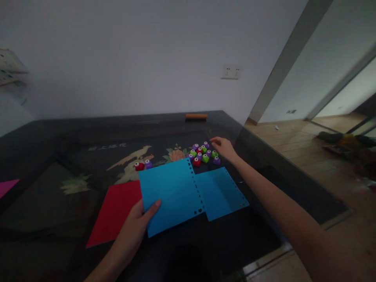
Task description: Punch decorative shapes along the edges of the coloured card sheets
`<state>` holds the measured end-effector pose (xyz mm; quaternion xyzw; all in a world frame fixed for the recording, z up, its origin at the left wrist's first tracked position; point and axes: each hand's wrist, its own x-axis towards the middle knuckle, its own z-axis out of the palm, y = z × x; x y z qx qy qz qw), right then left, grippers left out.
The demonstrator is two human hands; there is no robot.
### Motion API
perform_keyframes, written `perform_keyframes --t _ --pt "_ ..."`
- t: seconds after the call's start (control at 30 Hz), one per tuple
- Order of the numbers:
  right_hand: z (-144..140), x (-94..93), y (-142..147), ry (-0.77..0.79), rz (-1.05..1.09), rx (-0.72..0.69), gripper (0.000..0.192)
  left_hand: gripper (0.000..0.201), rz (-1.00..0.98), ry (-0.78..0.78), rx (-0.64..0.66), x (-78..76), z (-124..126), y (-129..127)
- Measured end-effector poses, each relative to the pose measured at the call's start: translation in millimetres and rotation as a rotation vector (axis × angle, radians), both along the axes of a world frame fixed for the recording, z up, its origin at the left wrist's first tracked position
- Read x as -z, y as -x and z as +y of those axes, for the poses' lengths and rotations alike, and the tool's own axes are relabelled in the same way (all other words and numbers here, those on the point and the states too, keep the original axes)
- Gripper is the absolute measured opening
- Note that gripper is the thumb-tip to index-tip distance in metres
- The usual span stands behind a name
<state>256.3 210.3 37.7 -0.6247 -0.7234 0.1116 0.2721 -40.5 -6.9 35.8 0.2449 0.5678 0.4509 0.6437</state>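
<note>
Blue paper point(172, 196) (star-punched edge) rests in left hand point(140, 218).

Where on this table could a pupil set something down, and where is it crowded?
Bare tabletop lies between the red sheet and pink sheet, and between the brown cylinder and the eye-topped pieces. Crowded: that cluster beside the right hand, and the blue sheets nearer the camera.

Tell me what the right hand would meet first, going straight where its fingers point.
Probably the purple piece nearest the fingertips of the right hand; depth is unclear, so the hand might pass above.
</note>
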Motion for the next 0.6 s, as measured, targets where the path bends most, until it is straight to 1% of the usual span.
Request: perform_keyframes --t 0.1,0.23,0.37,0.47,0.6 --pt "28.3 8.2 9.0 0.029 -0.038 0.035 0.023 0.037 -0.002 -0.016 0.018 1.2 0.6 2.1" --pt "43.9 16.9 15.9 0.052 -0.059 0.065 0.020 0.040 0.000 -0.015 0.019 -0.5 0.3 4.5" --pt "50.0 21.2 18.4 0.069 -0.046 0.075 0.019 0.044 0.018 -0.036 0.018 0.1 1.7 7.3" --pt "50.9 22.9 21.9 0.078 -0.024 0.072 0.017 0.044 0.043 -0.053 0.022 3.0 2.9 9.8" --pt "45.4 18.1 24.7 0.077 0.032 0.051 0.016 0.044 0.053 -0.078 0.030 5.2 3.2 11.7"
